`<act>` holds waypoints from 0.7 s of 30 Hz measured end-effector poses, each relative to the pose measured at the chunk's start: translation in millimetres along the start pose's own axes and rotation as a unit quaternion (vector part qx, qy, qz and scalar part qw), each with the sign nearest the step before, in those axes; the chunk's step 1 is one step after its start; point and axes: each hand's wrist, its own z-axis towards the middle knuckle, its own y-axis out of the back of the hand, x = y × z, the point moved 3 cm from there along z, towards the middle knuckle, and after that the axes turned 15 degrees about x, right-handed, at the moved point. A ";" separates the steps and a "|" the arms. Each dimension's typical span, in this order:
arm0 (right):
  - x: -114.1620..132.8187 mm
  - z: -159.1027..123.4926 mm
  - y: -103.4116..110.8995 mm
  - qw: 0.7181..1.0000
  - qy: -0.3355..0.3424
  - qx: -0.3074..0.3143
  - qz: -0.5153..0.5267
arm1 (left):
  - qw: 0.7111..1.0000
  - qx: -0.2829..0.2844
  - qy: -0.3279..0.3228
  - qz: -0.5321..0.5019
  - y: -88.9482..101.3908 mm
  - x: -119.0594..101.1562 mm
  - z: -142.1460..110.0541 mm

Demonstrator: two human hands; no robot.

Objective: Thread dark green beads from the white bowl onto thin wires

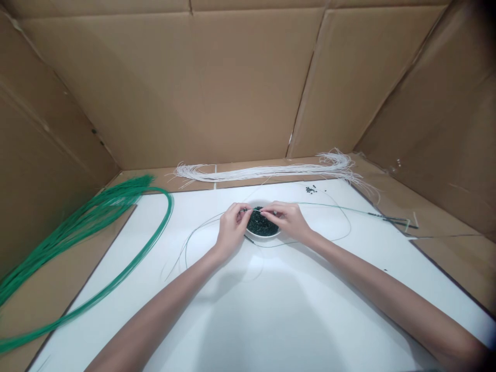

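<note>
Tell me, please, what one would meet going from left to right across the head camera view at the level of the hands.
bundle of green wires → left hand → white bowl of dark beads → right hand → beaded wire end

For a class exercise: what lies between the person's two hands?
The head view shows a white bowl of dark beads between the left hand and right hand, with a thin wire running above it.
</note>
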 end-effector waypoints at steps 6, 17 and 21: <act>5.2 -3.0 -1.2 0.998 0.035 -0.026 -0.043 | 0.997 0.001 -0.024 0.080 0.4 -0.5 -1.4; 6.3 -4.1 0.8 0.994 0.074 -0.040 -0.076 | 0.998 0.020 -0.033 0.051 -0.1 -1.3 -1.2; 10.1 -3.9 0.5 0.993 0.092 -0.032 -0.063 | 0.999 0.029 -0.025 0.034 -0.9 -4.5 -1.6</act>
